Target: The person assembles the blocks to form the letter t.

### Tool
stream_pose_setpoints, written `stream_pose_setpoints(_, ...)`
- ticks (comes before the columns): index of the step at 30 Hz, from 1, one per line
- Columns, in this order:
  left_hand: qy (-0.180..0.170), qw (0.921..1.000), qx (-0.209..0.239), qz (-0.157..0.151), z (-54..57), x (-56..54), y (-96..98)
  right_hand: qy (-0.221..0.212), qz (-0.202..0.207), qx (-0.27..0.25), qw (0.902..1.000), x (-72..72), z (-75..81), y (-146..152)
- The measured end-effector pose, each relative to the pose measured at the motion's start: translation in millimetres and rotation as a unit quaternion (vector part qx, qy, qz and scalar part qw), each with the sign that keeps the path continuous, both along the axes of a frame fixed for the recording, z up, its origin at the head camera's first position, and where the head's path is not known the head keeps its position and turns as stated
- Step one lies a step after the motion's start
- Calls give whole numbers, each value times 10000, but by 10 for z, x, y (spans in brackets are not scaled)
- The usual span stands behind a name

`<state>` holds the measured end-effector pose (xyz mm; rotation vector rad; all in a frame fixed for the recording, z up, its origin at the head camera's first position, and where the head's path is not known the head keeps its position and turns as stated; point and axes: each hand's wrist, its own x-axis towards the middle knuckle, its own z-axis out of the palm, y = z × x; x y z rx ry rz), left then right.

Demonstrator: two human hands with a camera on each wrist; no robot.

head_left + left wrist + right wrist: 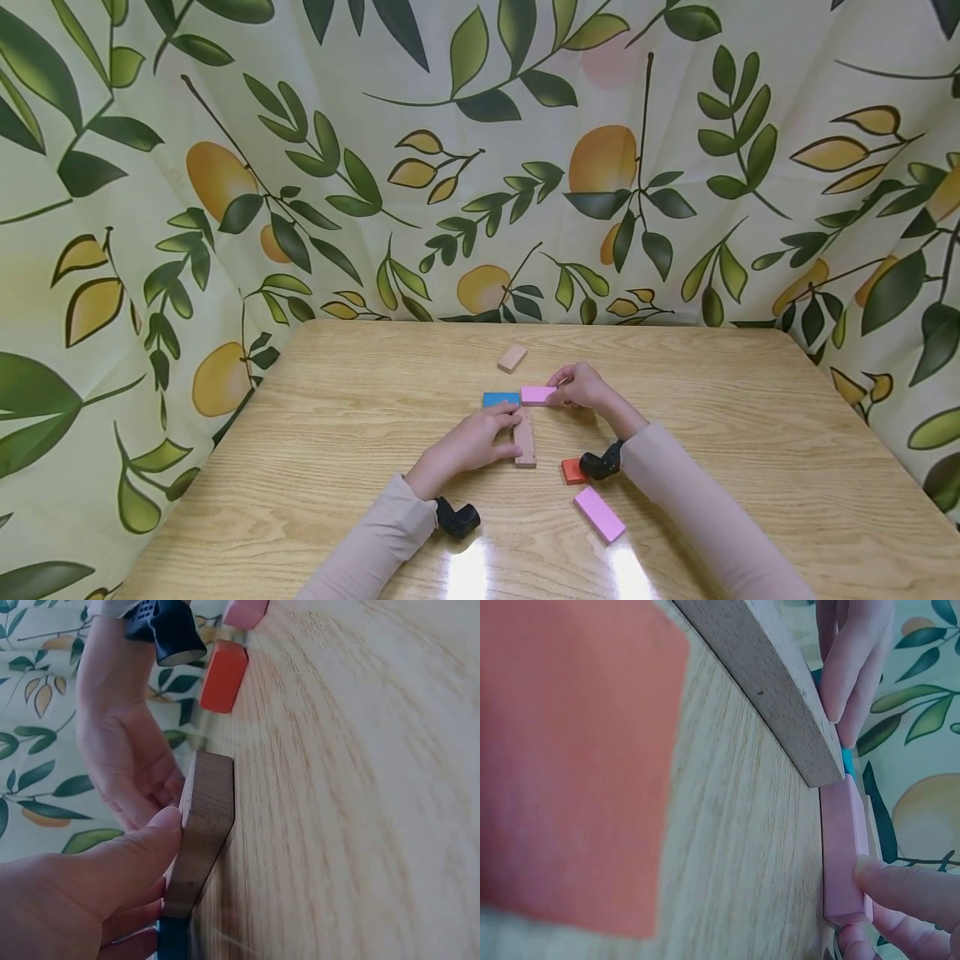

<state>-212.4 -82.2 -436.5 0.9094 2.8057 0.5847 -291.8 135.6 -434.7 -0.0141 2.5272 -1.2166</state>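
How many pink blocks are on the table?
2. One pink block is in the grip of the right hand, beside the blue block; the other pink block lies apart, near the red block. Any more would be hidden.

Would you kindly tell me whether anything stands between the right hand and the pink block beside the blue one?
Nothing visible does: the right hand pinches the pink block directly at one end, while the blue block lies by its opposite end.
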Motion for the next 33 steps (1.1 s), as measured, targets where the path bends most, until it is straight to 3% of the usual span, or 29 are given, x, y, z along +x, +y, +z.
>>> stream_pose_setpoints(33, -74, 9998, 164, -53, 6, 8, 3, -6, 1, 68, 10000, 60, 1, 0)
